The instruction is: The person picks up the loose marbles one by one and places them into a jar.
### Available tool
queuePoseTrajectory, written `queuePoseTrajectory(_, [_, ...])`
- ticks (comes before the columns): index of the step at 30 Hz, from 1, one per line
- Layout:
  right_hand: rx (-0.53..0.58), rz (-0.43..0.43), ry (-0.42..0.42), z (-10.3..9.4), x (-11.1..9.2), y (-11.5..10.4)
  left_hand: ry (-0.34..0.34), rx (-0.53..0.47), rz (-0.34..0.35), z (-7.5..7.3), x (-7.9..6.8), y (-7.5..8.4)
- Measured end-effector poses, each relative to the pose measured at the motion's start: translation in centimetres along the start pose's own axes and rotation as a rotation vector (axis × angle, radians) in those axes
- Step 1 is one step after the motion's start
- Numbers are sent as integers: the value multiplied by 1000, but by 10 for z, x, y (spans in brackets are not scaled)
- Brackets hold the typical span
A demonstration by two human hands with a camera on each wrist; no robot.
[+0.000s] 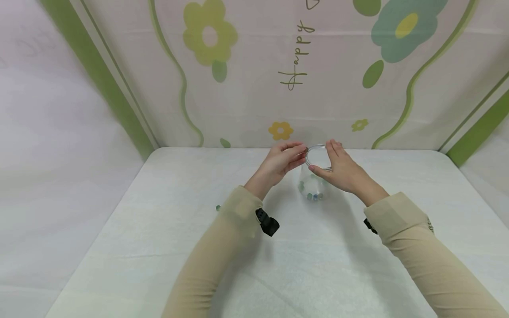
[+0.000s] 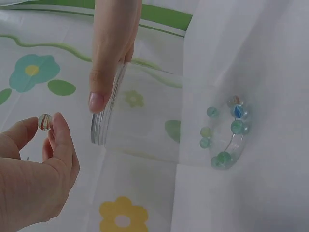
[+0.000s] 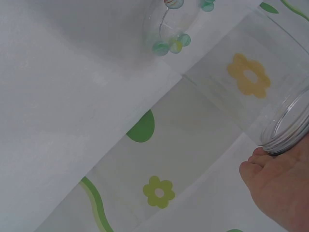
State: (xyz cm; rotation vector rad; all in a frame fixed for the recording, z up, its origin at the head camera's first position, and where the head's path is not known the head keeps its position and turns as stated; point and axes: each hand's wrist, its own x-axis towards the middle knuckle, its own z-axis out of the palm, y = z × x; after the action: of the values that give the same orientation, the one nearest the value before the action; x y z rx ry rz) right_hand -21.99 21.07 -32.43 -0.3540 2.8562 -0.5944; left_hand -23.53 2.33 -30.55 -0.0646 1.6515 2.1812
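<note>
A clear glass jar (image 1: 313, 179) stands upright on the white-covered table, with several marbles (image 2: 236, 126) lying round its bottom. My right hand (image 1: 345, 172) grips the jar at its ridged rim (image 1: 318, 146), thumb on the near side and fingers on the far right. Just left of the mouth is my left hand (image 1: 279, 163). Its thumb and fingertips pinch a clear marble (image 2: 45, 122) with red-orange stripes, apart from the rim in the left wrist view. Green, blue and yellowish marbles show through the glass.
One green marble (image 1: 218, 207) lies on the table (image 1: 159, 247) beside my left forearm. Behind the jar rises a cloth backdrop (image 1: 246, 88) printed with flowers, close to the table's back edge. White cloth hangs at both sides.
</note>
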Motion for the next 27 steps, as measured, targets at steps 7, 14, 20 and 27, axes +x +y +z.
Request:
queuePoseTrajectory(7, [12,1,-3,0,0,0,12,46,15,8,4,-6])
queuePoseTrajectory(14, [8,2,-4,-1,-1,0,34,89,49,13,7,-10])
queuePoseTrajectory(20, [1,3,-2,0,-1,0,65,80,57,15,8,-12])
queuePoseTrajectory(27, [-4,7,-4,0,-1,0,77,87,41,10,7,-13])
